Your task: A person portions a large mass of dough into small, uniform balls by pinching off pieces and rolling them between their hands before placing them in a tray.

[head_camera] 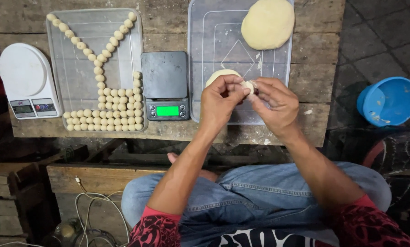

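Note:
My left hand (222, 103) and my right hand (274, 104) meet over the right clear plastic tray (214, 27), pinching a small piece of pale dough (249, 86) between their fingertips. Under my left hand lies a medium lump of dough (216, 76), partly hidden. A large round dough ball (267, 24) rests at the far end of the same tray. The left clear tray (72, 64) holds several small dough balls (118, 112) set in rows and lines.
A black digital scale (164, 84) with a lit green display sits between the trays. A white scale (27, 80) stands at the table's left end. A blue plastic bowl (388, 100) is on the floor at right. Cables lie below the wooden table (314, 68).

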